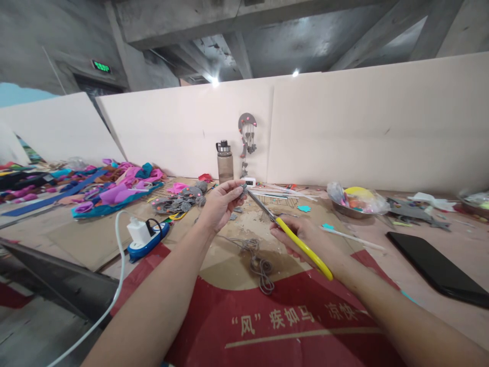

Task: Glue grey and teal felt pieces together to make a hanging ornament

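Left hand (221,204) pinches a small grey felt scrap (243,189) between thumb and fingertips, holding it up just in front of the dark plastic water bottle (225,161) that stands against the white partition board (344,132). Right hand (305,237) is wrapped shut around the yellow loop handles of a pair of steel-bladed scissors (284,229), whose blade tips reach up to the scrap and look to be meeting it; whether the blades are parted or shut there is too small to tell.

By the look of it the scrap is very light, soft and floppy, so it would bend away from the blades unless held taut close to the cutting line, where the thumb and fingertips already grip it. It seems neither slippery nor fragile, though a piece this tiny could easily slip out of a loose pinch. It is dull grey, thin, and mostly hidden by the fingers.

Below the bottle, nearer the person, a tangle of grey cord (256,261) lies on the brown cardboard work surface (229,265). Left of the bottle sits a heap of grey felt pieces (179,200).
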A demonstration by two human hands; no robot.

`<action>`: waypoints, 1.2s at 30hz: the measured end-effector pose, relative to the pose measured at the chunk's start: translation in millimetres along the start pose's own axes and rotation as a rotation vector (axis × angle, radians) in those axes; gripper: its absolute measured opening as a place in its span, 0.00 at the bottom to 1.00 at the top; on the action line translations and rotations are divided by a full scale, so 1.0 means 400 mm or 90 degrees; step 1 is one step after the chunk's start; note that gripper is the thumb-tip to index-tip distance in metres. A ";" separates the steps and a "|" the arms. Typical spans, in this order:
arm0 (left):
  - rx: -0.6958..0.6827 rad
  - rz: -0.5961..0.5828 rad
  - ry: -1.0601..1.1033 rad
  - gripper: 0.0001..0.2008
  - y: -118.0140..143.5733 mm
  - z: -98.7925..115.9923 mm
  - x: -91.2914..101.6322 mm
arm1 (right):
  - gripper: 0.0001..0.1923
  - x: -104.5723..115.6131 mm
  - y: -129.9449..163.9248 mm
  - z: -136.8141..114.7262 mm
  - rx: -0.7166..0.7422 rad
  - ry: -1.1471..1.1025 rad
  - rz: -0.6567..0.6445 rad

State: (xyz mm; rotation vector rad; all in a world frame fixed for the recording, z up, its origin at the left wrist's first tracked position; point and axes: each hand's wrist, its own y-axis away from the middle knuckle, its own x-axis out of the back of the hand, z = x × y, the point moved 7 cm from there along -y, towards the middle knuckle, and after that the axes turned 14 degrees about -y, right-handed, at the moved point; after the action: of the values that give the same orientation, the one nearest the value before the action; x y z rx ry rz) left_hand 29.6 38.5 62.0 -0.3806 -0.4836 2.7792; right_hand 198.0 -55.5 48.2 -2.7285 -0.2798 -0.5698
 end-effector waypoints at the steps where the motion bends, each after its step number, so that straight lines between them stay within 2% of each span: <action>1: -0.001 -0.004 -0.002 0.14 0.000 0.000 -0.001 | 0.10 0.000 0.001 0.001 -0.009 -0.008 0.002; 8: 0.005 -0.003 0.002 0.15 0.001 0.001 -0.003 | 0.12 -0.002 0.004 -0.001 -0.035 0.012 -0.011; 19: 0.007 0.018 0.001 0.15 0.000 -0.003 0.000 | 0.14 0.000 -0.001 -0.009 0.016 0.116 -0.002; 36: 0.039 0.004 0.025 0.12 -0.002 -0.022 0.001 | 0.13 -0.003 0.001 -0.008 0.012 0.118 0.025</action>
State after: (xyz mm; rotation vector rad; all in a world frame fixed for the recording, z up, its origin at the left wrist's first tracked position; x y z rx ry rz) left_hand 32.0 42.1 54.2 -0.4233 -0.3880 2.7788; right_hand 195.8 -57.3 50.4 -2.6330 -0.1844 -0.7991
